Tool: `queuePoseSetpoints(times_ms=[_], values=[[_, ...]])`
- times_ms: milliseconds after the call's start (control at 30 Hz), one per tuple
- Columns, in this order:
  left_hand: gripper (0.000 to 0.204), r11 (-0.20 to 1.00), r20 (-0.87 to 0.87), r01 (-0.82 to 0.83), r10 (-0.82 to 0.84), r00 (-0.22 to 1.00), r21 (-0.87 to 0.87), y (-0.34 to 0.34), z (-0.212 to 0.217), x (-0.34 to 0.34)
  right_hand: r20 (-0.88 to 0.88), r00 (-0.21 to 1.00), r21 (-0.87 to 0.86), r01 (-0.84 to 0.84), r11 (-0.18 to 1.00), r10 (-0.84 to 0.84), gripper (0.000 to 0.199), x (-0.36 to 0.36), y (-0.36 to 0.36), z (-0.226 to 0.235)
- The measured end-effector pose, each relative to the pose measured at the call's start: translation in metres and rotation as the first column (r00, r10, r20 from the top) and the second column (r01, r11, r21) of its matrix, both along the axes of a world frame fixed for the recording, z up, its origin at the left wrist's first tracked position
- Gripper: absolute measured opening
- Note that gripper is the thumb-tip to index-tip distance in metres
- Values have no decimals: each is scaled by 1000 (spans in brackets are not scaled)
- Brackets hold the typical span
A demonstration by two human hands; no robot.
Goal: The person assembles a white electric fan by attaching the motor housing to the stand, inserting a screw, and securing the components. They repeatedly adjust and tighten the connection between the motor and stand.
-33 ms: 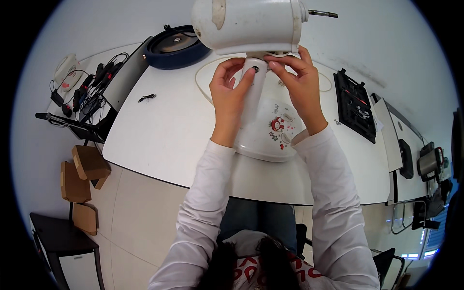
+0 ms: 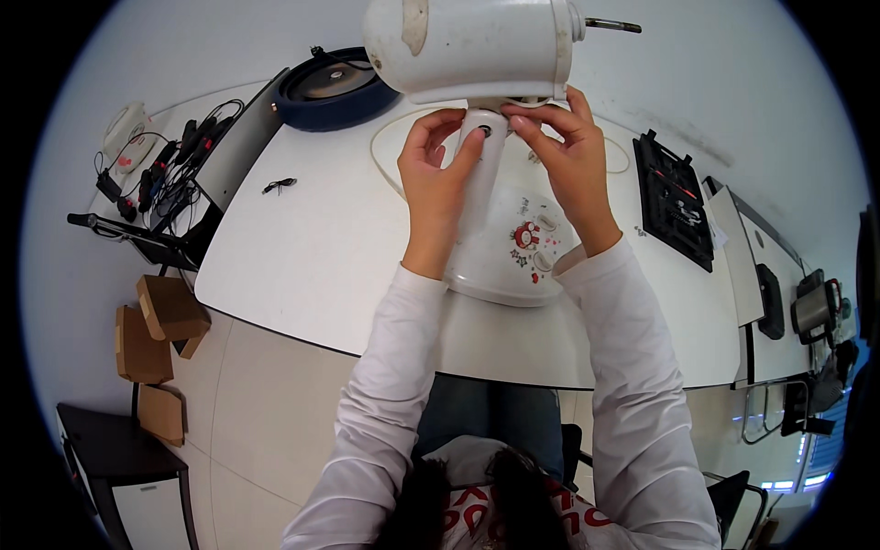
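A white electric fan without blades or cage stands upright on the table. Its rounded motor housing point(image 2: 477, 50) has a scuffed patch on the back and a bare metal shaft point(image 2: 612, 26) pointing right. Below it, my left hand point(image 2: 438, 188) wraps the fan's neck point(image 2: 478, 183) from the left, its thumb beside a small dark round hole or screw in the front. From the right, my right hand point(image 2: 573, 170) has its thumb and fingers closed at the neck's top, just under the housing. The fan's base point(image 2: 500, 284) carries red cartoon prints and oval knobs.
A dark blue round fan part point(image 2: 335, 96) sits at the back left, near a short black cable point(image 2: 280, 186). At the right lies an open black tool case point(image 2: 674, 197). Tangled cords point(image 2: 179, 170) fill the left side table; cardboard boxes point(image 2: 144, 344) stand on the floor.
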State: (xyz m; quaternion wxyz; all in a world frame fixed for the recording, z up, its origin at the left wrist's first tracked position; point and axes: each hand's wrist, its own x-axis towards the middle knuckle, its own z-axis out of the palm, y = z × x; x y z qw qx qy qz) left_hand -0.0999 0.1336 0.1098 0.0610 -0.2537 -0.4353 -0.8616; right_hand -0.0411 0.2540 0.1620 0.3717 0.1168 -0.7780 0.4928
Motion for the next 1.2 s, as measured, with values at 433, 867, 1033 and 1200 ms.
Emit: queuePoseSetpoints(times_ms=[433,867,1033,1200], values=[[38,997,4,70,-70,998,46,1,7,10,-7,1000,-8,12,1000,-12,15,-2,-1,-1],[49,986,51,165,-165,985,1,-5,14,8,-6,1000,-37,-9,999,9,16,-3,0,-2],[48,983,32,176,-174,984,-49,-9,15,5,-10,1000,-50,-6,999,6,15,-3,0,-3],[46,993,-87,70,-78,993,-99,-5,7,-5,-6,1000,-73,-9,997,9,18,-3,-3,-3]])
